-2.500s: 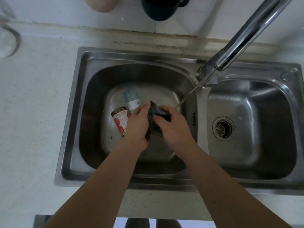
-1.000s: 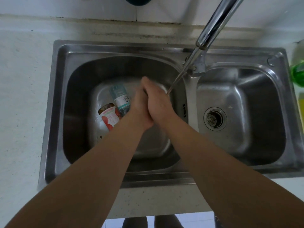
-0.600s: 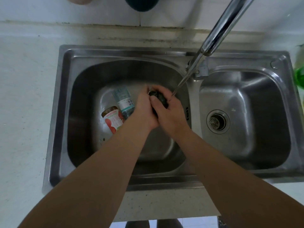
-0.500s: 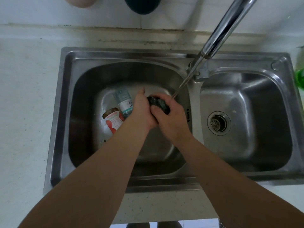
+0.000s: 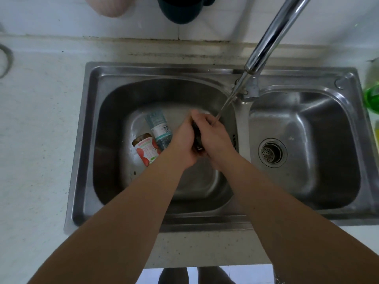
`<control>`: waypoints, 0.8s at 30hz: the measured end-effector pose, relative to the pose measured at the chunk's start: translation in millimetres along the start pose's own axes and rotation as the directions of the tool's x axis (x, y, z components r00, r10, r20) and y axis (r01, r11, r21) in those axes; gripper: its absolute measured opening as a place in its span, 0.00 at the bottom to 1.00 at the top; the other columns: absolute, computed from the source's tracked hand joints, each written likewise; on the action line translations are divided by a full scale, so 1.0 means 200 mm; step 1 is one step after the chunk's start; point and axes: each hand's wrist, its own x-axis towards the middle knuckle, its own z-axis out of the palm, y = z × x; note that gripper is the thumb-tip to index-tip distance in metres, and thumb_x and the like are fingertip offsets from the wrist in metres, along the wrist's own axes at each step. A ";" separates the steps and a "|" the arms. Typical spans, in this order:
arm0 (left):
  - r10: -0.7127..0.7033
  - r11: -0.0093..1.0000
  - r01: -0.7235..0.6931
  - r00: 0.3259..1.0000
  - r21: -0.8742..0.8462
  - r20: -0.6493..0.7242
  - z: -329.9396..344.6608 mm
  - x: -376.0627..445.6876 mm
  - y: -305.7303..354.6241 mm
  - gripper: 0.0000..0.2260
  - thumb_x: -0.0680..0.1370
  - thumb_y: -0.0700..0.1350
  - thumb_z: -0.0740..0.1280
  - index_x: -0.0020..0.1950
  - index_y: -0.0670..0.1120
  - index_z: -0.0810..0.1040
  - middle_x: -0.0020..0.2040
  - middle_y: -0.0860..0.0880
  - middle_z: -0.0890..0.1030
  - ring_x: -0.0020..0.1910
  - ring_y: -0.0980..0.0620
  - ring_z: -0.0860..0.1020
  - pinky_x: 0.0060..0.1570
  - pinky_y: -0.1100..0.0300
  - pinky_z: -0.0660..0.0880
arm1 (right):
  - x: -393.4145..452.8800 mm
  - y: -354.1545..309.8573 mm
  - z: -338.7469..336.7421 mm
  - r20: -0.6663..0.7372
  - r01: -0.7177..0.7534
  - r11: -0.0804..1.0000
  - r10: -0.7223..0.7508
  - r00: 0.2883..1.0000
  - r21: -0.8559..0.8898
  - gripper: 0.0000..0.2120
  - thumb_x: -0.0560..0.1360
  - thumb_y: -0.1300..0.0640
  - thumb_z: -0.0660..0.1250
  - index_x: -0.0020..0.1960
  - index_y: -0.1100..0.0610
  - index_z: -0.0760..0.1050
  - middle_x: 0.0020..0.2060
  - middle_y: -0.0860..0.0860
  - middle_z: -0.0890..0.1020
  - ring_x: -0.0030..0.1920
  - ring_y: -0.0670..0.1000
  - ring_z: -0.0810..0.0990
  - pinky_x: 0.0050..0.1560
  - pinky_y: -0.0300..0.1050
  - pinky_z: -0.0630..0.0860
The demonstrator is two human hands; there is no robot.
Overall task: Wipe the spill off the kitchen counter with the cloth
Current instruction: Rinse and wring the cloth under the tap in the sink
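Note:
Both my hands are over the left basin of the steel sink (image 5: 86, 140), pressed together around a dark cloth (image 5: 197, 138). Only a narrow dark strip of the cloth shows between my palms. My left hand (image 5: 182, 144) grips it from the left and my right hand (image 5: 215, 138) from the right. A thin stream of water (image 5: 225, 103) runs from the chrome tap (image 5: 270, 35) onto my right hand's fingers. The pale counter (image 5: 37, 130) lies to the left of the sink; I see no clear spill on it.
In the left basin lie a clear bottle with a teal label (image 5: 159, 130) and a jar with a red label (image 5: 146, 149). The right basin has a drain strainer (image 5: 271, 152). A green bottle (image 5: 372, 95) stands at the right edge. A dark cup (image 5: 180, 9) hangs above.
My hands have kept rubbing and squeezing the cloth under the running water, closing tighter so that less of the cloth shows. The view has shifted slightly.

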 end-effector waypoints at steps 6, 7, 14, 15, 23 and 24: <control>0.079 0.997 -0.079 0.995 -0.001 -0.062 -0.01 -0.06 0.02 0.15 0.85 0.52 0.61 0.49 0.45 0.82 0.42 0.45 0.87 0.41 0.47 0.84 0.30 0.59 0.77 | -0.02 -0.04 -0.05 0.088 -0.078 0.994 0.071 0.994 0.076 0.14 0.81 0.51 0.70 0.61 0.59 0.80 0.46 0.56 0.87 0.40 0.54 0.85 0.38 0.48 0.80; 0.070 0.998 -0.070 0.995 0.002 -0.069 0.00 -0.08 0.03 0.16 0.86 0.53 0.60 0.48 0.45 0.82 0.39 0.45 0.86 0.38 0.47 0.84 0.31 0.58 0.77 | -0.01 -0.04 -0.05 0.073 -0.067 0.994 0.060 0.996 0.088 0.13 0.81 0.52 0.70 0.60 0.60 0.80 0.42 0.56 0.86 0.35 0.53 0.82 0.33 0.45 0.78; 0.081 0.996 -0.077 0.988 0.037 -0.131 0.09 -0.11 0.03 0.18 0.81 0.54 0.67 0.64 0.44 0.82 0.57 0.41 0.86 0.57 0.40 0.84 0.63 0.39 0.79 | -0.01 -0.06 -0.05 -0.014 -0.139 0.964 0.146 0.989 0.228 0.13 0.78 0.47 0.74 0.53 0.56 0.83 0.43 0.56 0.87 0.39 0.55 0.85 0.31 0.43 0.78; 0.087 0.995 -0.080 0.986 0.052 -0.141 0.09 -0.11 0.03 0.18 0.81 0.53 0.67 0.65 0.44 0.82 0.58 0.41 0.86 0.58 0.40 0.84 0.61 0.39 0.80 | -0.01 -0.07 -0.04 -0.015 -0.135 0.958 0.144 0.989 0.252 0.13 0.78 0.48 0.75 0.54 0.57 0.83 0.46 0.58 0.87 0.45 0.58 0.86 0.35 0.46 0.81; 0.085 0.996 -0.086 0.989 -0.005 -0.119 0.11 -0.17 0.03 0.22 0.82 0.59 0.62 0.66 0.46 0.81 0.58 0.43 0.85 0.58 0.41 0.83 0.53 0.49 0.80 | -0.09 -0.10 0.02 -0.073 -0.041 0.965 0.062 0.995 0.258 0.10 0.81 0.57 0.68 0.58 0.60 0.82 0.51 0.61 0.85 0.55 0.62 0.84 0.48 0.52 0.82; 0.090 0.996 -0.090 0.989 0.005 -0.120 0.12 -0.20 0.04 0.21 0.82 0.59 0.62 0.66 0.47 0.81 0.57 0.43 0.86 0.58 0.41 0.83 0.53 0.48 0.80 | -0.10 -0.11 0.02 -0.066 -0.045 0.951 0.068 0.995 0.306 0.11 0.82 0.53 0.68 0.58 0.60 0.81 0.51 0.61 0.85 0.54 0.61 0.84 0.49 0.52 0.82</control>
